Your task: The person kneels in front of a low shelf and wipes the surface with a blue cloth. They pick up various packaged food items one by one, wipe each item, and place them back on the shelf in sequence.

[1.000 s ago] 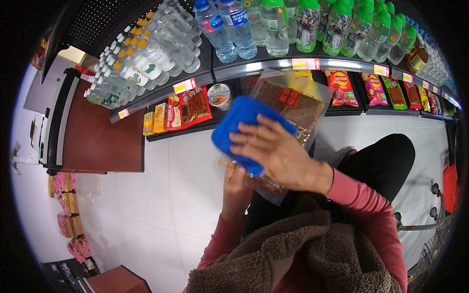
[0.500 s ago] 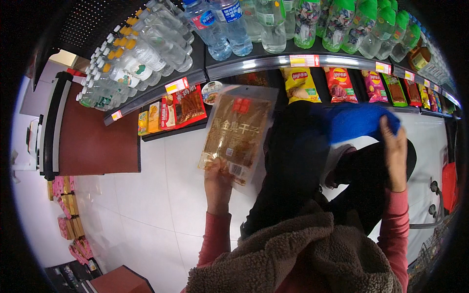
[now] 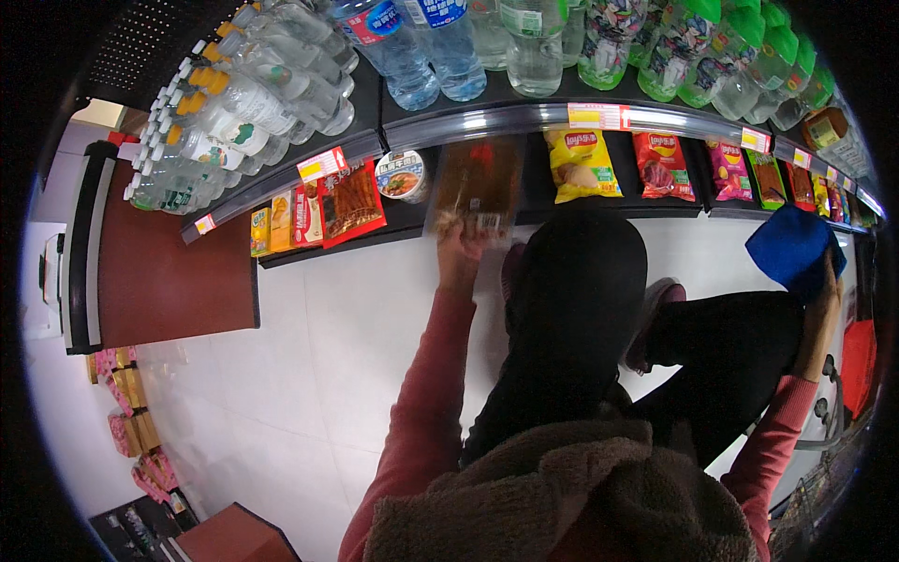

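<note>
My left hand [image 3: 461, 242] grips the near end of a flat, clear-edged snack package [image 3: 476, 187] with brown contents. Its far end lies in the shadow under the upper shelf, over the lower shelf, between a round instant noodle bowl [image 3: 403, 178] and a yellow bag of chips [image 3: 581, 167]. Out to the right, my right hand [image 3: 826, 281] holds a folded blue cloth [image 3: 792, 251], fingers closed on its edge. The cloth hangs near the right part of the shelf front, above my bent knee.
Water bottles [image 3: 281, 103] crowd the upper shelf [image 3: 478, 122], whose front carries price tags [image 3: 599, 116]. Red snack bags [image 3: 351, 201] sit left of the bowl, more chip bags [image 3: 663, 167] to the right. A brown counter [image 3: 178, 272] stands at left; a wire basket [image 3: 815, 496] at lower right.
My left hand has moved forward with the snack package, from in front of the shelf to under the upper one. My right hand has carried the blue cloth further right.
</note>
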A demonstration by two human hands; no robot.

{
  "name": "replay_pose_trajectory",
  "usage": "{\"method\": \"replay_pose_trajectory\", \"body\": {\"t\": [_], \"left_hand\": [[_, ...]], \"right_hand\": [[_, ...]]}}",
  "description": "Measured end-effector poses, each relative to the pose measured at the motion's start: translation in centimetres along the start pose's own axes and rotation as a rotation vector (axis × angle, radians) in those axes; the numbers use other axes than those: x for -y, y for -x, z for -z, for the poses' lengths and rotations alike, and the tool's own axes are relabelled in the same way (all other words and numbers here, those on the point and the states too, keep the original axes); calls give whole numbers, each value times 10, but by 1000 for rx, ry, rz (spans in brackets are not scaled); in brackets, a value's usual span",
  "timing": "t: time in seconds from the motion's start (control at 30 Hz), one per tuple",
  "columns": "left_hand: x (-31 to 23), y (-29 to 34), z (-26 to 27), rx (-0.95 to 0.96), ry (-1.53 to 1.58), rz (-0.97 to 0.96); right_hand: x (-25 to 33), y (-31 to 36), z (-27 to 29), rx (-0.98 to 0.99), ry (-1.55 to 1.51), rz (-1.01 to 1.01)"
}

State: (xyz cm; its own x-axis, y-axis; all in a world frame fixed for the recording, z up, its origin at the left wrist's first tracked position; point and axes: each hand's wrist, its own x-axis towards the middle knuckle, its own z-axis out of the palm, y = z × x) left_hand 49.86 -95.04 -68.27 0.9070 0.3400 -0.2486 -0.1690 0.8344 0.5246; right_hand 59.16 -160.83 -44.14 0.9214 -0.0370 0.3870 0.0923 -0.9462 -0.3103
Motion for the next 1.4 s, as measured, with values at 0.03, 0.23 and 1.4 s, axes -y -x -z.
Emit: {"method": "replay_pose_trajectory", "body": {"t": [0.03,0.23,1.4], "left_hand": [[7,-19,-4,-49,2,-5],[30,-93,-8,-162,53,-29],[84,-93,59,-420,-287,173]], "right_hand": [[-3,1,2,9,47,16],[-11,2,10,37,302,84],[-28,-6,13,108,224,99]]}}
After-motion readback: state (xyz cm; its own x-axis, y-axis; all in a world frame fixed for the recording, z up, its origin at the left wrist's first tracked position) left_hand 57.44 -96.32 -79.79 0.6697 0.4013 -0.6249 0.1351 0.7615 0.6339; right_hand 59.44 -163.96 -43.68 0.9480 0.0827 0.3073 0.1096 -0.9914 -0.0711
